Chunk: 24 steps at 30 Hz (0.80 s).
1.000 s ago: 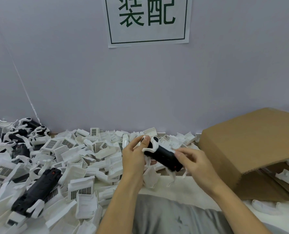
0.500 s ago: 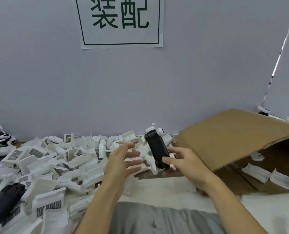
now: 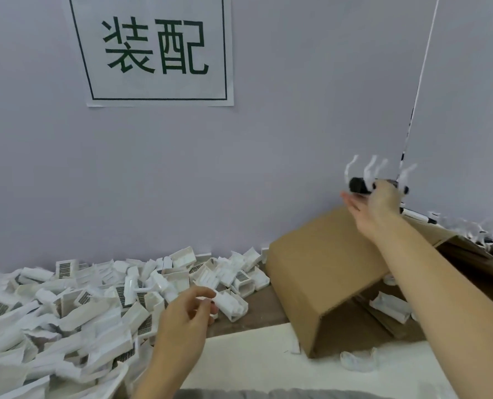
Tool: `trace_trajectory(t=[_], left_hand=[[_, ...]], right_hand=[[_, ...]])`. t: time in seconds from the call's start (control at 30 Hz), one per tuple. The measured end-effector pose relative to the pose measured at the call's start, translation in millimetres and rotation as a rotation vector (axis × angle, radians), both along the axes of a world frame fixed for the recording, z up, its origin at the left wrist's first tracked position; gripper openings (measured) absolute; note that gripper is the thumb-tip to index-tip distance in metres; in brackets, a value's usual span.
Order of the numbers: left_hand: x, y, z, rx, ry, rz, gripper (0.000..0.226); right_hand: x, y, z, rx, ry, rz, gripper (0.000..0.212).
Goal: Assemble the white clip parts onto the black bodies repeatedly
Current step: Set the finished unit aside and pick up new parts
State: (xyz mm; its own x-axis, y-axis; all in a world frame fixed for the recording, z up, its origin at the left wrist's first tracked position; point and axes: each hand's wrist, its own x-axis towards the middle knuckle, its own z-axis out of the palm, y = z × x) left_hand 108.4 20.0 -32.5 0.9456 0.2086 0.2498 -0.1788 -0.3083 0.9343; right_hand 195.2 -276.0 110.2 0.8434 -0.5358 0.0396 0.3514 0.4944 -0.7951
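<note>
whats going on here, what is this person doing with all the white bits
A person is putting white clip parts onto black bodies. The right hand is stretched out above the cardboard box, holding a black body with white clips sticking up from it; the image is blurred there. The left hand is low by the pile of white clip parts, fingers curled at one white part at the pile's edge.

Person, head-camera view: left hand (image 3: 186,313) and right hand (image 3: 376,207) bare, no gloves, rings or watch visible. Both forearms uncovered to the frame edge. Grey fabric garment (image 3: 268,394) at bottom edge.
</note>
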Motion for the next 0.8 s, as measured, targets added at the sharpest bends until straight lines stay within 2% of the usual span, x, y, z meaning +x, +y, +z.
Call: trace_trajectory(t=[0.07, 0.13, 0.2, 0.4, 0.57, 0.67, 0.8], left_hand=[[1, 0, 1, 0.006, 0.003, -0.003, 0.029], [1, 0, 2, 0.023, 0.018, -0.011, 0.029], [2, 0, 4, 0.044, 0.022, -0.020, 0.031], [-6, 6, 20, 0.111, -0.038, 0.071, 0.030], [-10, 31, 43, 0.190, -0.024, 0.130, 0.029], [-10, 54, 61, 0.423, 0.018, 0.085, 0.022], [-16, 108, 78, 0.916, 0.225, 0.097, 0.024]], right_hand=[[4, -1, -6, 0.004, 0.013, 0.015, 0.036], [0, 21, -22, -0.119, 0.042, 0.068, 0.020], [-10, 54, -46, -0.267, 0.047, 0.122, 0.015], [-46, 158, -129, -0.541, 0.091, 0.403, 0.029], [-55, 166, -169, -0.744, 0.135, 0.434, 0.030], [-49, 158, -169, -0.743, 0.152, 0.426, 0.032], [-45, 160, -175, -0.784, 0.157, 0.450, 0.031]])
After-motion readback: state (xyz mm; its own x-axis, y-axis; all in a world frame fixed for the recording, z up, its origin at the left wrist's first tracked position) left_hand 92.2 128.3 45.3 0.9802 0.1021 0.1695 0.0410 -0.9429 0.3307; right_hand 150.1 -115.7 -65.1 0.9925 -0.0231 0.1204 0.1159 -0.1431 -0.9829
